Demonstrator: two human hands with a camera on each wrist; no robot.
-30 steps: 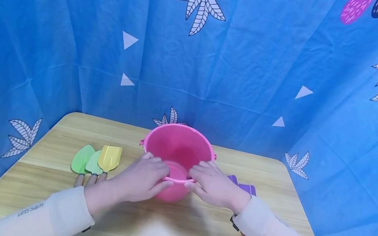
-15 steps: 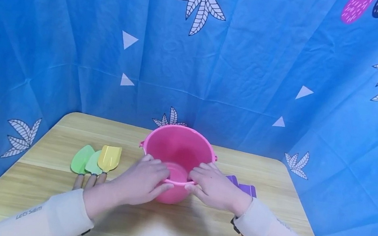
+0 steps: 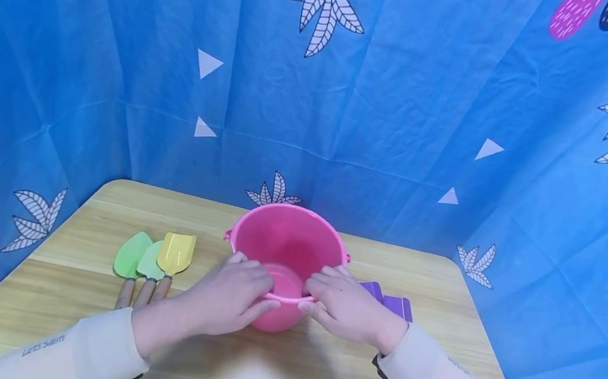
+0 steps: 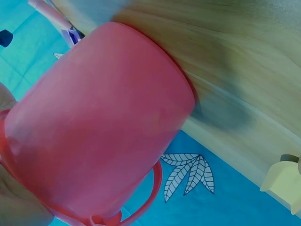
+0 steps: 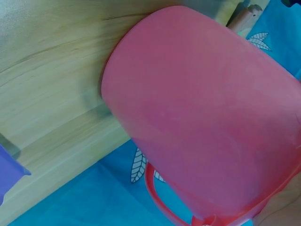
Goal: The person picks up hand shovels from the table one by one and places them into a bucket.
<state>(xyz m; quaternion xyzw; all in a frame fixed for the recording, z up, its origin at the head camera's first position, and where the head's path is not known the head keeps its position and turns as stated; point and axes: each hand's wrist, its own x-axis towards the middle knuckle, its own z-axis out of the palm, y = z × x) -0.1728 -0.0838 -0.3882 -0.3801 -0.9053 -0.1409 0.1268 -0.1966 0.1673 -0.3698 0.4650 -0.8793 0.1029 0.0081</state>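
Note:
A pink bucket [image 3: 275, 323] stands at the middle of the table, its mouth facing up and its inside bare. My left hand [image 3: 232, 293] grips the near left part of its rim, thumb outside and fingers over the edge. On the near right part of the rim, my right hand [image 3: 351, 308] holds on the same way. The bucket's wall [image 4: 103, 113] fills much of the left wrist view, and its handle [image 5: 162, 200] hangs on the far side in the right wrist view.
Left of the bucket lie three small shovels: a green one [image 3: 131, 255], a pale green one [image 3: 151, 262] and a yellow one [image 3: 176, 254]. Purple shovels [image 3: 397, 307] lie to the right, partly under my right arm. A blue curtain [image 3: 316, 106] surrounds the wooden table [image 3: 91, 230].
The bucket has shifted slightly toward me, with both hands still on its rim. The shovels have stayed where they were.

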